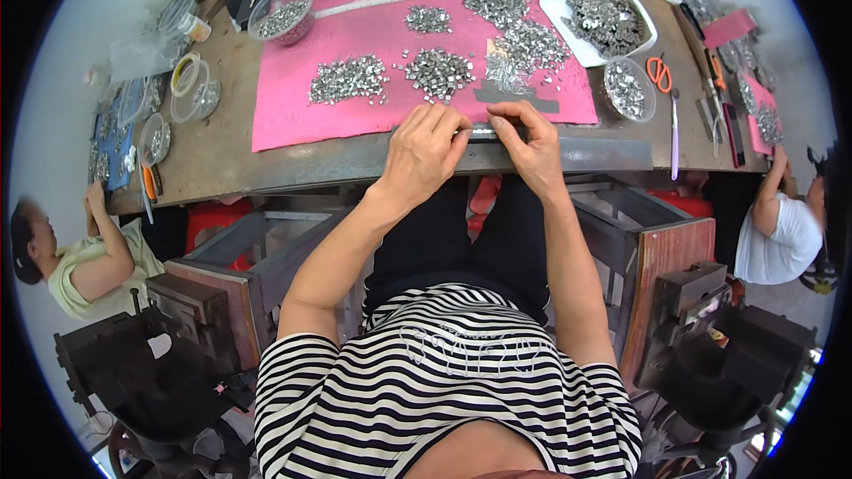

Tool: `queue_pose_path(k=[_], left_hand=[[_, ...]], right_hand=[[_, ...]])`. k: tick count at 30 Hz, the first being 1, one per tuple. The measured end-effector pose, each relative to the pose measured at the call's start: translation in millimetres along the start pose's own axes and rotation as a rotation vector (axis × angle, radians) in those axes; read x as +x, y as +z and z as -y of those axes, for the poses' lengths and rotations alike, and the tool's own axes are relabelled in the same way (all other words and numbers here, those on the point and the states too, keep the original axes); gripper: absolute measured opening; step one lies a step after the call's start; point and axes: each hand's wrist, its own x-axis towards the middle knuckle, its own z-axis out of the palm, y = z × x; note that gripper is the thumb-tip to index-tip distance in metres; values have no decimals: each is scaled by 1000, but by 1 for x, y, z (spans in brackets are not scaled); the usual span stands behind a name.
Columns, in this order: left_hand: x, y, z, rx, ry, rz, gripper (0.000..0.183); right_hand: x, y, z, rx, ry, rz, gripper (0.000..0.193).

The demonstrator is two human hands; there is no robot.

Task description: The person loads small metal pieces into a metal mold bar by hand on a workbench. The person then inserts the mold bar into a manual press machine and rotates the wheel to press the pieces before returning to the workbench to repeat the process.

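Note:
My left hand (424, 153) and my right hand (527, 145) meet at the near edge of the pink mat (284, 115). Both pinch a thin metal strip (484, 132) that lies along the table's front rail (603, 155). Fingertips of both hands cover most of the strip. Just beyond the hands lie piles of small shiny metal pieces (438, 70) on the mat, and a dark flat strip (519, 98) sits beside them.
A white tray (559, 2) of metal pieces and a clear bowl (628, 89) stand at the right, with orange-handled scissors (658, 74). Clear tubs (282, 13) line the far left. One person (84, 266) sits at left, another (781, 226) at right. Dark machines stand by my knees.

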Motion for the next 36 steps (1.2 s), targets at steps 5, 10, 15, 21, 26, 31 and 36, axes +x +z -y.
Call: queue_pose_path(k=[5, 10, 15, 21, 26, 31, 36], left_hand=[[-7, 0, 12, 58, 149, -103, 15], [-6, -1, 8, 109, 149, -129, 34], [-30, -37, 25, 232, -139, -38, 62], [-54, -51, 56, 217, -174, -63, 33], [-45, -45, 58, 149, -159, -6, 30], [1, -17, 29, -88, 6, 32, 31], [57, 81, -48, -690, -79, 324, 33]], right_hand=[[4, -6, 1, 4, -17, 180, 20], [8, -12, 5, -38, -15, 178, 22], [-9, -44, -5, -169, -18, 216, 52], [-6, -24, -16, -93, -193, 288, 54], [-23, -26, -6, -124, -224, 151, 50], [-54, -80, 31, -239, -249, 8, 50], [-134, -167, 69, -408, -65, -333, 45]])
